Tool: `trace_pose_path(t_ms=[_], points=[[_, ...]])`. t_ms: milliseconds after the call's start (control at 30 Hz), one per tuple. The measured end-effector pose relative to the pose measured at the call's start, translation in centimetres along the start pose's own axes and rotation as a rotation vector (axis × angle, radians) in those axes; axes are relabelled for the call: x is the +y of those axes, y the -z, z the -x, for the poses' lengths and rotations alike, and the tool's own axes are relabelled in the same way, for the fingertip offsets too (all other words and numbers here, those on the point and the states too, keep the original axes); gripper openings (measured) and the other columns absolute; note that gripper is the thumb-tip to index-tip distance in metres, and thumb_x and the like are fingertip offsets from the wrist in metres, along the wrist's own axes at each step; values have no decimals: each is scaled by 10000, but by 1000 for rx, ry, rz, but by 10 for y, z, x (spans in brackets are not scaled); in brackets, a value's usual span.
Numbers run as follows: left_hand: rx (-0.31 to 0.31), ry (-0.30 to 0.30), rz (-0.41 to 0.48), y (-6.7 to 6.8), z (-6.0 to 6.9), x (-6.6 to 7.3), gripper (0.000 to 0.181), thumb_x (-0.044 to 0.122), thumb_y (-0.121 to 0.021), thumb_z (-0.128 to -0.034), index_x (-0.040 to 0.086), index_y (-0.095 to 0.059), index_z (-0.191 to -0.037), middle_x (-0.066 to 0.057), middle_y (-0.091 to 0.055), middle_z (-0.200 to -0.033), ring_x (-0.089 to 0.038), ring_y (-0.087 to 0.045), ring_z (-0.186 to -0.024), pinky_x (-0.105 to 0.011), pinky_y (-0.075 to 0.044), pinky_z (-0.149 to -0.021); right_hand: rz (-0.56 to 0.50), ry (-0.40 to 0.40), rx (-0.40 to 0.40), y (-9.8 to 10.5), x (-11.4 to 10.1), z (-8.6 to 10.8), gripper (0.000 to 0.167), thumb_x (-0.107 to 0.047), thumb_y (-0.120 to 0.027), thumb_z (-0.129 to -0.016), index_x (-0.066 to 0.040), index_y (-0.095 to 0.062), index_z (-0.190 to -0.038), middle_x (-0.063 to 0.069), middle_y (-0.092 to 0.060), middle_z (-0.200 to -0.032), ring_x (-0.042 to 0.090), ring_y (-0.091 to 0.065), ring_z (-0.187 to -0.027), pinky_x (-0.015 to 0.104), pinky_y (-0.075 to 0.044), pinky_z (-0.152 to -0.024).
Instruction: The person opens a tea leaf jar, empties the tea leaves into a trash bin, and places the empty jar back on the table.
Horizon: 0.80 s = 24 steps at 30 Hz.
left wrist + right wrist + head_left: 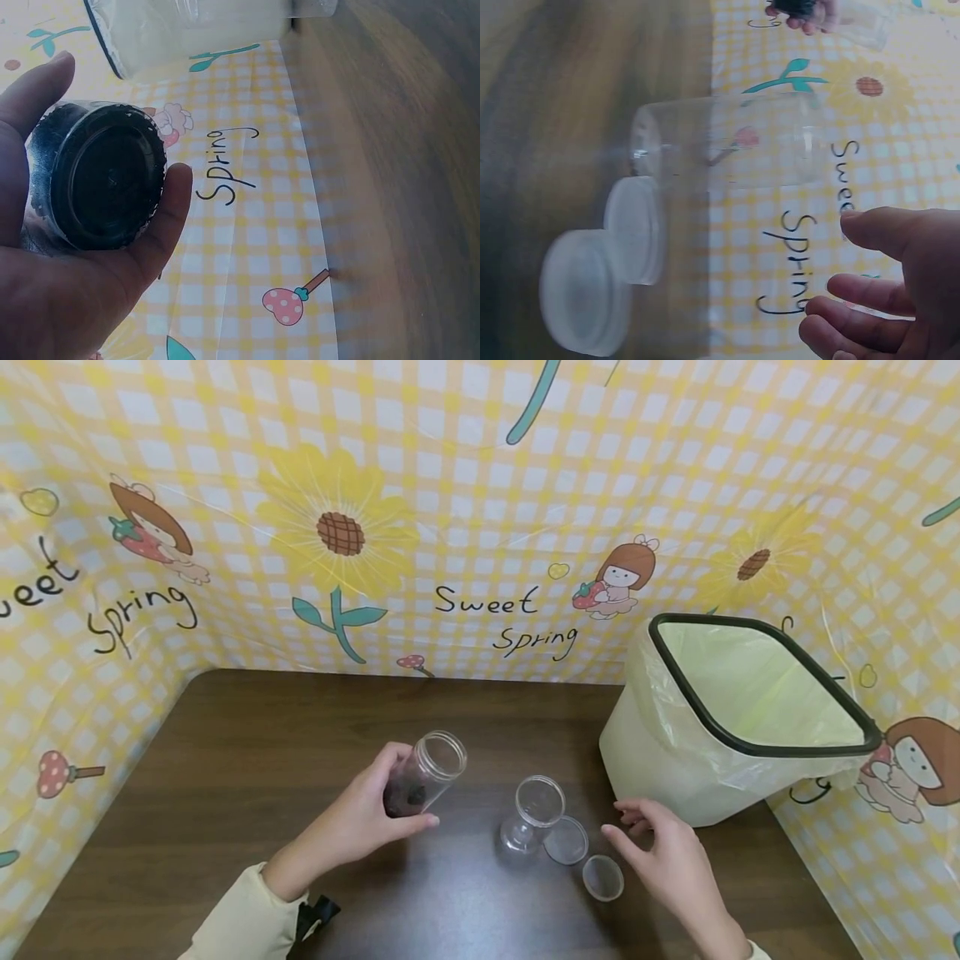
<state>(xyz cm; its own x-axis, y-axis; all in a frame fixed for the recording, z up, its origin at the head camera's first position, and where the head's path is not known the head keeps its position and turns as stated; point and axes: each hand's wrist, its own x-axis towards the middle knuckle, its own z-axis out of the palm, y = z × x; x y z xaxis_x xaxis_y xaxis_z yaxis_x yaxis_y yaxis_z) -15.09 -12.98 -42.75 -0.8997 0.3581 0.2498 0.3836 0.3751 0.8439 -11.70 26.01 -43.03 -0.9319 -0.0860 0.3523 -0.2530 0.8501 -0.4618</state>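
Observation:
My left hand (371,814) holds a clear jar (435,781) above the table, its open mouth tilted up and to the right. Dark contents (412,795) lie in its lower part, and the jar's base (112,176) looks black in the left wrist view. Right of it a second clear jar (527,818), uncapped, stands upright on the table. Two clear round lids, one (567,841) beside that jar and another (603,878) nearer me, lie flat. My right hand (671,864) hovers just right of the lids, fingers relaxed and holding nothing.
A pale bin (652,760) with a plastic liner and black rim (750,749) stands at the back right of the brown wooden table (247,760). Yellow checked sheeting (480,527) with printed flowers and figures walls the back and sides.

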Motion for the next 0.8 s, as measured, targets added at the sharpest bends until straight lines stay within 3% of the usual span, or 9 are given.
trace_pose_path(t_ms=[200,267,433,800], points=[[-3,5,-10,1,-1,0,694,176,-917,-766,104,-465,-1287,-32,-639,-1155,-150,-628,-988,-324,-525,-840,-22,54,15,16,-10,-7,277,-206,-877,-806,-154,-742,-1042,-145,-660,-843,48,-638,-767,278,-518,-730],[-5,5,-10,1,-2,1,697,171,-918,-762,99,-464,-1286,-35,-638,-1155,-152,-628,-989,-324,-526,-841,-26,79,16,21,-13,-9,280,-197,-879,-803,-151,-742,-1043,-169,-651,-839,46,-633,-760,246,-497,-687],[-7,5,-16,2,-3,2,706,154,-919,-756,88,-461,-1289,-18,-633,-1143,-153,-632,-986,-328,-526,-840,-54,133,19,34,-20,-16,284,-156,-878,-796,-155,-734,-1041,-158,-672,-837,33,-621,-732,185,-428,-578],[3,-8,-42,1,-3,0,679,185,-919,-763,101,-472,-1267,-16,-647,-1126,-148,-636,-981,-335,-523,-840,-139,151,61,56,-31,-27,259,-25,-845,-803,-108,-733,-1021,-90,-686,-831,15,-603,-722,152,-457,-578]])
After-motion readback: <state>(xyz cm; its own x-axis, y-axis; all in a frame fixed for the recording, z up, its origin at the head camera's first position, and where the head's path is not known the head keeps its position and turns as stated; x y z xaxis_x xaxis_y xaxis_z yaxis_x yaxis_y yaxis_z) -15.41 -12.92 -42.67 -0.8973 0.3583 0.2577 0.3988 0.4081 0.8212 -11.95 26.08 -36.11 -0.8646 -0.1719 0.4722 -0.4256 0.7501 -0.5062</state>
